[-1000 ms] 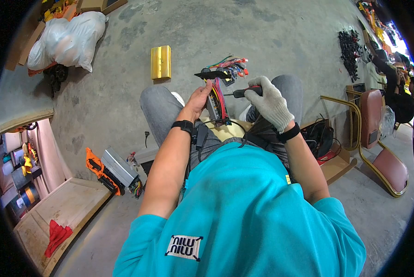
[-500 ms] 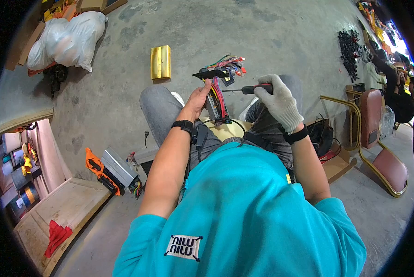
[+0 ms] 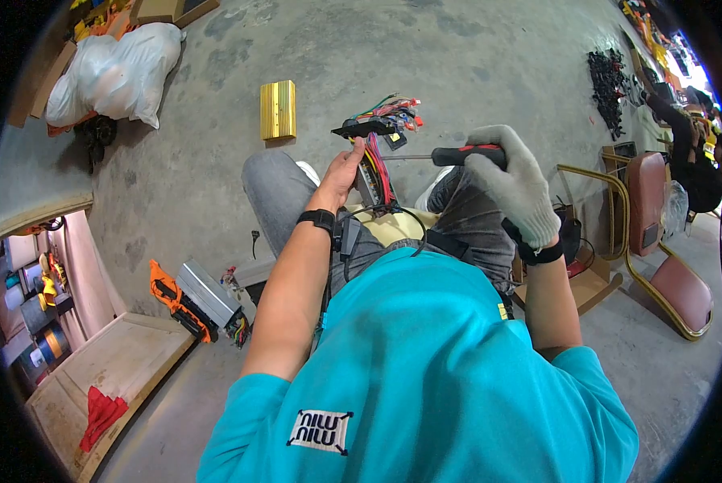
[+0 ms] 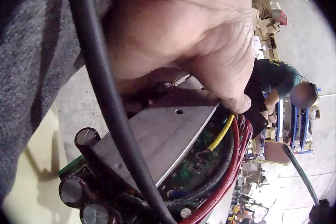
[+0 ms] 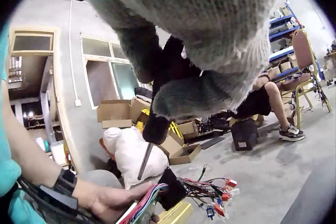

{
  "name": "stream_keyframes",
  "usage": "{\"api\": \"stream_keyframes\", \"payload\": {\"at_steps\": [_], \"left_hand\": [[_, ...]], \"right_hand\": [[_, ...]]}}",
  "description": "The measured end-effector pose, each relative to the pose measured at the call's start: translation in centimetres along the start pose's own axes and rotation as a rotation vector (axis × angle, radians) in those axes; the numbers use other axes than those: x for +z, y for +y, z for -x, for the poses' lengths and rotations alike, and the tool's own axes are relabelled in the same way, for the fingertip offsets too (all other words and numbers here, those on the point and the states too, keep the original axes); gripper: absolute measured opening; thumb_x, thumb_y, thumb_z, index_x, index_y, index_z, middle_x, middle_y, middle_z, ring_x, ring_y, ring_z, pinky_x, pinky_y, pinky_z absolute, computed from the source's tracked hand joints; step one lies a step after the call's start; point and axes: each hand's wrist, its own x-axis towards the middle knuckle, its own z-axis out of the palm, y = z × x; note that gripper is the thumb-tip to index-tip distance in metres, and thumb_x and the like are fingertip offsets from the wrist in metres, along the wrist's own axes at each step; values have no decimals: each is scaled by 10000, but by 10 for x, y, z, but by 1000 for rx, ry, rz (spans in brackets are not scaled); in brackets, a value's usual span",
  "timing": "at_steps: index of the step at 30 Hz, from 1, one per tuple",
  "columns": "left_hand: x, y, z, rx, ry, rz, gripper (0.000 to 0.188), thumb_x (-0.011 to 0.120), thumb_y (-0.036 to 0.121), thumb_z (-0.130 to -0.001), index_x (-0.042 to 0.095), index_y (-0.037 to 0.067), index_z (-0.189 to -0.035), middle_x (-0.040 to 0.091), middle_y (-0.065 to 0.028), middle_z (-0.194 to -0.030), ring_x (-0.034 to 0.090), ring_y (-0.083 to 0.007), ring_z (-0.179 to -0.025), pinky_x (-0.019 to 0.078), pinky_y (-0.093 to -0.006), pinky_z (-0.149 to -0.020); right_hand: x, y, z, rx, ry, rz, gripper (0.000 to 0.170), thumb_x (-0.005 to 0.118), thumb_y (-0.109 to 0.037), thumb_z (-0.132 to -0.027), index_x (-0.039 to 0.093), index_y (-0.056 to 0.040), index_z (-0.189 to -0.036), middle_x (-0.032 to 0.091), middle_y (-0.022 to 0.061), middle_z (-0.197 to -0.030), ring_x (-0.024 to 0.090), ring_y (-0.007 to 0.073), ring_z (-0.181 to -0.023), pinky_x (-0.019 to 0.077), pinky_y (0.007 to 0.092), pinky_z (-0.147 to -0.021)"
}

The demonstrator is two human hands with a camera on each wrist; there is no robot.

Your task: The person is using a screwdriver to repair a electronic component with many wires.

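My bare left hand (image 3: 343, 175) grips a circuit board assembly with a grey metal heat sink (image 4: 157, 129) and round capacitors (image 4: 86, 137). Its thumb lies at the top end, beside a bundle of red, yellow and pink wires (image 3: 382, 173). A black end plate (image 3: 362, 130) sits at that end, and loose wires with red connectors (image 3: 407, 114) stick out beyond it. In the gloved right hand (image 3: 515, 179) is a screwdriver (image 3: 449, 157) with a black and red handle. Its thin shaft points left, toward the wires; in the right wrist view it hangs over the left hand.
A gold finned case (image 3: 278, 110) lies on the concrete floor ahead. To the left are a silver box (image 3: 208, 291), an orange-black part (image 3: 175, 298) and a wooden board (image 3: 127, 362). White bags (image 3: 119, 72) stand far left; a chair (image 3: 647, 209) is at right.
My right hand has moved right, drawing the screwdriver back from the wires, and more of its shaft now shows. The left hand and the board have stayed almost in place.
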Motion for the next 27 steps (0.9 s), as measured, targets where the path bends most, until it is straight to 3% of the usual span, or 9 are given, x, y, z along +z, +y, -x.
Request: {"api": "stream_keyframes", "payload": {"at_steps": [10, 15, 27], "left_hand": [[-9, -12, -10, 3, 21, -73, 958, 630, 809, -859, 620, -94, -1180, 686, -129, -1078, 605, -176, -998, 468, -331, -941], [-13, -17, -18, -19, 44, -119, 1095, 634, 856, -811, 551, -138, -1263, 649, -188, -1197, 586, -225, -1119, 440, -355, -1031], [-10, -12, -13, -25, 15, -136, 1158, 628, 890, -777, 531, -144, -1287, 643, -204, -1215, 577, -235, -1146, 435, -369, -1037]], "right_hand": [[35, -3, 0, -195, -62, 68, 276, 695, -119, -910, 632, -7, -1155, 707, 148, -1045, 717, 243, -969, 551, 353, -851], [40, 1, -1, -226, -63, 69, 279, 694, -116, -909, 620, -8, -1155, 699, 155, -1038, 716, 254, -958, 555, 363, -839], [46, 5, -6, -244, -49, 121, 291, 706, -146, -909, 614, -4, -1145, 696, 171, -1023, 716, 291, -950, 559, 384, -828]]}}
